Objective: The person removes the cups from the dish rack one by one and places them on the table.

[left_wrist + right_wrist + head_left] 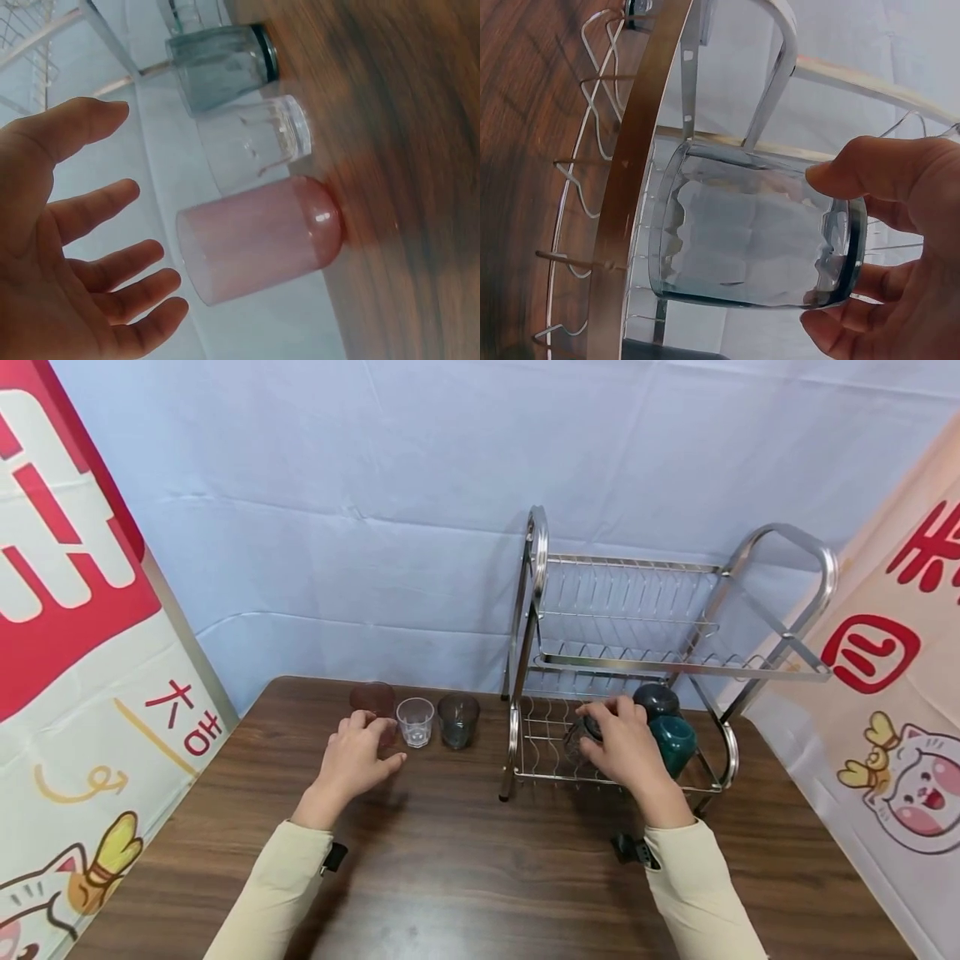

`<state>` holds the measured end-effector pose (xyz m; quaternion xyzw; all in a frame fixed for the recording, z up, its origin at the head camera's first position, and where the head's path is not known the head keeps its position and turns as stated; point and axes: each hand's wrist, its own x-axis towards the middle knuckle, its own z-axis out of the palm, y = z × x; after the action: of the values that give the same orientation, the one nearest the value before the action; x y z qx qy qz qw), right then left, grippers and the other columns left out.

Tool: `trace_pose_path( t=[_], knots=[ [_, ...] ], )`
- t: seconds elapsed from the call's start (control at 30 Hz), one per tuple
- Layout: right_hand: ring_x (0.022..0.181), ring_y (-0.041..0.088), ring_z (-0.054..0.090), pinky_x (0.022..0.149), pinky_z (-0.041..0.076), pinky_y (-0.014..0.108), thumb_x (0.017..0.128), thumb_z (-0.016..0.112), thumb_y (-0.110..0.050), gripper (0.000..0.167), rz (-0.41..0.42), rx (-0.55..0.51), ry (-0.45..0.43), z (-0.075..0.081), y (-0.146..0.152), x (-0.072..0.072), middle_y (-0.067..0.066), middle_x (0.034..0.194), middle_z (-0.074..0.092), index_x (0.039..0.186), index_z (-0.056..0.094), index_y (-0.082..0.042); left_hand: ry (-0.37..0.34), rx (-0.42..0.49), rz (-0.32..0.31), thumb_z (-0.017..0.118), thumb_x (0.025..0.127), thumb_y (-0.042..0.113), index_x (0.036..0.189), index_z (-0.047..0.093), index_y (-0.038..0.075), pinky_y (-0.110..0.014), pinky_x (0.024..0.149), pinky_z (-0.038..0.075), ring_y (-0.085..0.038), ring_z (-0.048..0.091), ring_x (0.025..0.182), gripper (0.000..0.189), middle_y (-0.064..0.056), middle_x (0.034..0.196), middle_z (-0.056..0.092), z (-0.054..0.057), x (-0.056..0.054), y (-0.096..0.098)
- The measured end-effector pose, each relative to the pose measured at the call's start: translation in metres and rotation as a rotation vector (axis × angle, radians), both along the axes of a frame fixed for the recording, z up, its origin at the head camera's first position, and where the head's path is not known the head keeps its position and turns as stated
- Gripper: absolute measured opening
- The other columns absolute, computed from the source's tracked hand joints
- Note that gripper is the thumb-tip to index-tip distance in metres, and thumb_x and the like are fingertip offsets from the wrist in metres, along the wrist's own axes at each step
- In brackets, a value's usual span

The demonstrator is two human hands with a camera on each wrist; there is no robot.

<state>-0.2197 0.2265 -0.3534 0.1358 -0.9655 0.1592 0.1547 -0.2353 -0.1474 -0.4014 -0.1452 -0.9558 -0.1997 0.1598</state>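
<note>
My right hand (628,750) grips a clear bluish-grey glass (742,229) at its thick base, thumb on one side and fingers on the other. The glass is upside down, its rim toward the wires of the lower rack tier; in the head view the hand hides much of it. Beside the pink glass (255,232) is my left hand (354,758), fingers spread and slightly bent, apart from it in the left wrist view. A clear faceted glass (416,727) and a grey glass (458,724) stand upright to the right of the pink one.
The two-tier metal dish rack (630,666) stands at the table's back right. On its lower tier, right of my right hand, are a teal cup (673,742) and a dark cup (657,700). A wooden table (480,868) lies in front; pale cloth (360,568) hangs behind.
</note>
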Motion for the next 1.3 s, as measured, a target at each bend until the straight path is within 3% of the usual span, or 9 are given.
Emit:
trace_pose_path(
  t=[0.4,0.67,1.3],
  knots=[
    [0.1,0.043,0.037,0.072,0.041,0.053,0.08,0.068,-0.006,0.032,0.065,-0.044,0.106,0.003,-0.006,0.016,0.025,0.113,0.041,0.111,0.061,-0.005,0.039,-0.007,-0.024,0.078,0.071,0.034,0.113,0.064,0.006,-0.053,0.073,0.041,-0.038,0.047,0.102,0.052,-0.02,0.117,0.049,-0.007,0.01,0.017],
    [0.1,0.045,0.039,0.077,0.039,0.055,0.077,0.071,-0.005,0.032,0.094,-0.054,0.153,0.003,-0.01,0.024,0.025,0.111,0.044,0.109,0.062,-0.005,0.062,-0.024,-0.045,0.078,0.071,0.034,0.112,0.065,0.01,-0.05,0.071,0.042,-0.036,0.048,0.099,0.049,-0.018,0.114,0.051,-0.009,0.02,0.029],
    [0.105,0.045,0.042,0.08,0.04,0.056,0.074,0.076,-0.005,0.036,0.146,-0.145,0.136,-0.006,-0.021,0.042,0.024,0.112,0.047,0.108,0.063,-0.007,0.065,0.031,-0.114,0.078,0.071,0.033,0.111,0.066,0.013,-0.048,0.072,0.042,-0.034,0.05,0.096,0.046,-0.014,0.109,0.052,-0.015,0.029,0.059]
  ],
)
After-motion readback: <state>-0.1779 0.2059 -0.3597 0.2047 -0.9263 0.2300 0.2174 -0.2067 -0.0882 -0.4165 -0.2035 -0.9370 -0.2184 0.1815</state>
